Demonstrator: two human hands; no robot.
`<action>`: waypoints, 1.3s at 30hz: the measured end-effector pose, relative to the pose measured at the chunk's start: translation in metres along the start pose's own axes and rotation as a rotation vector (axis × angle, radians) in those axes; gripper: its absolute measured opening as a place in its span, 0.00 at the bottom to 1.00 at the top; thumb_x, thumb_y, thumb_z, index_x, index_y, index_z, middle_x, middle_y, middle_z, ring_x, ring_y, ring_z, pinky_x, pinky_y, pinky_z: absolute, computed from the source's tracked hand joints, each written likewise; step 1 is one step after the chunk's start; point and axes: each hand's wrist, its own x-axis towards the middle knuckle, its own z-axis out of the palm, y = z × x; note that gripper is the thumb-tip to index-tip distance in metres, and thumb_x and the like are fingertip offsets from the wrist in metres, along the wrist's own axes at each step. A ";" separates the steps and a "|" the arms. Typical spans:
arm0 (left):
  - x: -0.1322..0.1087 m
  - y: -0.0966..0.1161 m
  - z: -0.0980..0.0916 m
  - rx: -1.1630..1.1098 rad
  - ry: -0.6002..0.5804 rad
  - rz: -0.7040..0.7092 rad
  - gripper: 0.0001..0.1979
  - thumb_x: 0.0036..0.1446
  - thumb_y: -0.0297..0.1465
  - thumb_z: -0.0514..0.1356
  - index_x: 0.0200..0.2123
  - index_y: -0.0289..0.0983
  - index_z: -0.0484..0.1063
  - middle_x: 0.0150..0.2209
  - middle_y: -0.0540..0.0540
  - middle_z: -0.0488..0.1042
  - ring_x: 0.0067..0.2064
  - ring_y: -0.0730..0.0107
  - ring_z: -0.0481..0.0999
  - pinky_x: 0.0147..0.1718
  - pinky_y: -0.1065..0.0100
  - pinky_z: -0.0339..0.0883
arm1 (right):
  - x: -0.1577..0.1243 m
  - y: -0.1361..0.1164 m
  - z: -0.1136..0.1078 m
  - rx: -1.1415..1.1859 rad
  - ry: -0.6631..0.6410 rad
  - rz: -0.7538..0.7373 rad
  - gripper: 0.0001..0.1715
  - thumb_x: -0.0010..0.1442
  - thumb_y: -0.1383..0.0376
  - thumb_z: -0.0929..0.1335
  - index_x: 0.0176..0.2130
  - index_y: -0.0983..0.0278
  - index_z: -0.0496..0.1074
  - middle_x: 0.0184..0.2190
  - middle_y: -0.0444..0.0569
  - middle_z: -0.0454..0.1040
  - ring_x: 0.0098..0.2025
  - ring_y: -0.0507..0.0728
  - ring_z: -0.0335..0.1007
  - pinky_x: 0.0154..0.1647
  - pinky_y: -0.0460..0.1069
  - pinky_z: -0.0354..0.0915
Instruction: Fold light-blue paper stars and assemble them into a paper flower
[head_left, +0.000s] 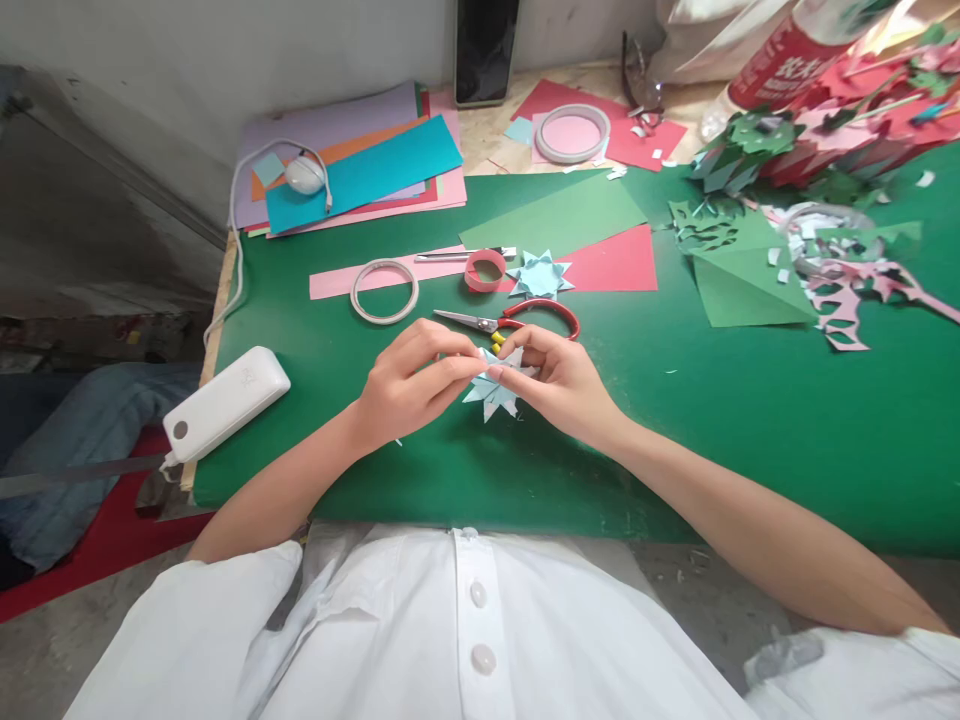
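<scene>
Between my two hands is a light blue paper star with several points, held over the near part of the green table. My left hand pinches its upper left edge with thumb and forefinger. On the other side, my right hand grips the star with its thumb on top and fingers curled behind. Just beyond the hands lie red-handled scissors, blades pointing left. A second light blue paper star lies flat behind the scissors, close to a ring of red paper.
A tape roll lies on a pink strip, near a white power bank at left. Coloured paper sheets are stacked at back left. Cut scraps, paper flowers and a bottle crowd the right. A phone leans on the wall.
</scene>
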 end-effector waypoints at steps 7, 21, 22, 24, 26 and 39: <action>0.004 0.005 0.003 -0.246 0.002 -0.208 0.04 0.59 0.25 0.64 0.33 0.39 0.76 0.29 0.50 0.81 0.32 0.75 0.77 0.32 0.73 0.70 | 0.000 0.000 0.000 0.012 0.006 0.011 0.24 0.56 0.49 0.74 0.34 0.64 0.67 0.21 0.39 0.63 0.21 0.45 0.54 0.21 0.43 0.52; -0.002 0.011 0.009 -0.276 -0.098 -0.562 0.02 0.55 0.27 0.66 0.30 0.38 0.79 0.27 0.51 0.79 0.28 0.77 0.71 0.27 0.74 0.62 | -0.002 0.001 0.002 0.020 -0.005 0.001 0.23 0.56 0.50 0.75 0.34 0.64 0.67 0.19 0.36 0.57 0.20 0.44 0.50 0.20 0.43 0.49; -0.002 0.011 0.009 -0.273 -0.101 -0.568 0.01 0.55 0.28 0.66 0.31 0.38 0.79 0.26 0.51 0.79 0.28 0.77 0.71 0.27 0.74 0.62 | -0.002 0.000 0.003 0.033 -0.009 0.001 0.23 0.55 0.51 0.75 0.34 0.64 0.67 0.19 0.36 0.57 0.20 0.44 0.50 0.20 0.43 0.49; -0.002 0.011 0.009 -0.269 -0.106 -0.579 0.02 0.55 0.29 0.66 0.30 0.38 0.79 0.26 0.51 0.79 0.28 0.77 0.71 0.27 0.73 0.62 | -0.002 0.000 0.003 0.055 -0.016 0.005 0.23 0.54 0.51 0.76 0.34 0.65 0.66 0.19 0.36 0.59 0.20 0.44 0.51 0.20 0.43 0.50; -0.002 0.011 0.009 -0.269 -0.109 -0.591 0.02 0.55 0.29 0.66 0.31 0.39 0.79 0.26 0.51 0.79 0.28 0.77 0.71 0.27 0.73 0.62 | -0.002 -0.001 0.002 0.064 -0.016 0.008 0.23 0.54 0.52 0.76 0.34 0.65 0.66 0.20 0.36 0.61 0.21 0.44 0.52 0.21 0.43 0.50; -0.002 0.014 0.009 -0.301 -0.096 -0.671 0.02 0.55 0.30 0.66 0.31 0.39 0.79 0.26 0.51 0.79 0.27 0.77 0.70 0.26 0.72 0.62 | -0.002 -0.001 0.002 0.043 -0.011 0.028 0.24 0.55 0.49 0.75 0.34 0.64 0.67 0.21 0.38 0.62 0.21 0.44 0.51 0.21 0.43 0.50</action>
